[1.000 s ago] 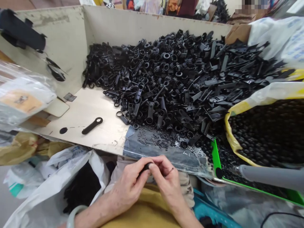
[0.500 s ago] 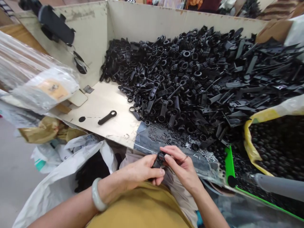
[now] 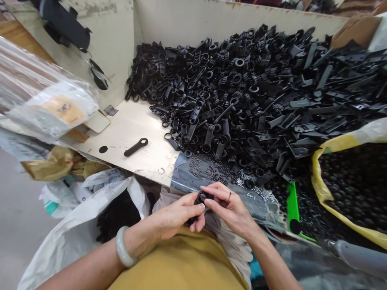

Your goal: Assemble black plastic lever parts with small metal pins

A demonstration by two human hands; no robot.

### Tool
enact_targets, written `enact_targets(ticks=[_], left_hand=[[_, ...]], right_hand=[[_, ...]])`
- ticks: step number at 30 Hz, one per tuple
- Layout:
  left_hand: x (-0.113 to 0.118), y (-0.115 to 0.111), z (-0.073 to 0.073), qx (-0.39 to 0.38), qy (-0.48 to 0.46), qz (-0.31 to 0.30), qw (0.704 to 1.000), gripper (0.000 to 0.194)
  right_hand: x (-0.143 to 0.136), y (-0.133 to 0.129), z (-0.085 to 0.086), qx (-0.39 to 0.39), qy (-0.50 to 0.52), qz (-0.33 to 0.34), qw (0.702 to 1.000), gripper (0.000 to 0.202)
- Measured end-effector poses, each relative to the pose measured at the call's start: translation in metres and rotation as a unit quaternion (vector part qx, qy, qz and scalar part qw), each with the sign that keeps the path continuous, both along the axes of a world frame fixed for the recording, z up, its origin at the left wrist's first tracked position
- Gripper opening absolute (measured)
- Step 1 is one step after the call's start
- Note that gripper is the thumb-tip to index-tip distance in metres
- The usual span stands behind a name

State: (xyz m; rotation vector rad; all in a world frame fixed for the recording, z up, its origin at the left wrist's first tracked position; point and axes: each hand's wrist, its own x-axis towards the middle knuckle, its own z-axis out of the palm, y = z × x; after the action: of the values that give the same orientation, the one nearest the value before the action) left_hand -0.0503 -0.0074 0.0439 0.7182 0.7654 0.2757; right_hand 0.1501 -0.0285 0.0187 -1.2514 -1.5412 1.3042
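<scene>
Just in front of the table's near edge, my left hand [image 3: 178, 213] is closed around a black plastic part [image 3: 200, 198], most of which its fingers hide. My right hand [image 3: 227, 206] pinches the upper end of the same part between thumb and fingers. Beyond the hands, tiny dark pieces [image 3: 208, 171] and small silver pins [image 3: 265, 194] are scattered on a dark mat. A single black arm-shaped piece with a ring end [image 3: 136, 147] lies apart on the pale board to the left.
A large heap of black plastic parts [image 3: 211, 96] fills the pale bin [image 3: 187, 24]. To the right are a green strip [image 3: 292, 205] and a yellow-rimmed bag [image 3: 317, 177] of dark round pieces. A white bag [image 3: 60, 249] hangs open at the lower left.
Both hands have shifted slightly left with the black part, which is turned and now more covered by fingers. The whole view has moved a little.
</scene>
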Motion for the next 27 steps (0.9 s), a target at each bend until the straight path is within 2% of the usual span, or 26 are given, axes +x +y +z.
enact_targets(ticks=[3, 6, 8, 9, 10, 11, 13, 15, 16, 18, 22, 27], left_hand=[[-0.001, -0.003, -0.002, 0.006, 0.003, -0.004, 1.000, 0.053], [-0.002, -0.001, 0.000, 0.032, 0.026, 0.001, 0.999, 0.050], [-0.001, 0.006, 0.001, 0.126, 0.083, 0.007, 0.989, 0.041], [0.001, 0.010, 0.001, 0.203, 0.130, 0.012, 0.971, 0.034], [0.004, 0.016, 0.001, 0.290, 0.185, 0.017, 0.939, 0.027], [0.008, 0.022, 0.001, 0.376, 0.245, 0.019, 0.893, 0.020], [0.019, 0.035, -0.001, 0.507, 0.351, 0.004, 0.787, 0.016], [0.033, 0.044, -0.002, 0.578, 0.422, -0.034, 0.698, 0.012], [0.039, 0.048, -0.003, 0.598, 0.442, -0.057, 0.667, 0.008], [0.048, 0.052, -0.005, 0.621, 0.459, -0.097, 0.628, 0.006], [0.045, 0.059, -0.010, 0.644, 0.456, -0.126, 0.601, 0.012], [0.023, 0.064, -0.015, 0.647, 0.431, -0.087, 0.623, 0.017]], right_hand=[[-0.003, -0.002, 0.004, 0.010, -0.018, 0.004, 1.000, 0.029], [-0.003, -0.012, 0.011, 0.019, -0.062, -0.037, 0.997, 0.034], [0.001, -0.020, 0.013, 0.049, -0.099, -0.108, 0.988, 0.037], [0.005, -0.024, 0.013, 0.075, -0.123, -0.151, 0.978, 0.033], [0.009, -0.028, 0.011, 0.101, -0.154, -0.189, 0.965, 0.026], [0.015, -0.030, 0.009, 0.125, -0.189, -0.216, 0.950, 0.018], [0.024, -0.031, 0.003, 0.160, -0.258, -0.234, 0.924, 0.015], [0.030, -0.028, -0.003, 0.170, -0.309, -0.223, 0.909, 0.017], [0.031, -0.026, -0.006, 0.170, -0.327, -0.219, 0.904, 0.018], [0.031, -0.021, -0.011, 0.164, -0.353, -0.216, 0.895, 0.019], [0.026, -0.014, -0.012, 0.171, -0.364, -0.216, 0.890, 0.020], [0.011, -0.001, -0.005, 0.185, -0.337, -0.200, 0.901, 0.022]])
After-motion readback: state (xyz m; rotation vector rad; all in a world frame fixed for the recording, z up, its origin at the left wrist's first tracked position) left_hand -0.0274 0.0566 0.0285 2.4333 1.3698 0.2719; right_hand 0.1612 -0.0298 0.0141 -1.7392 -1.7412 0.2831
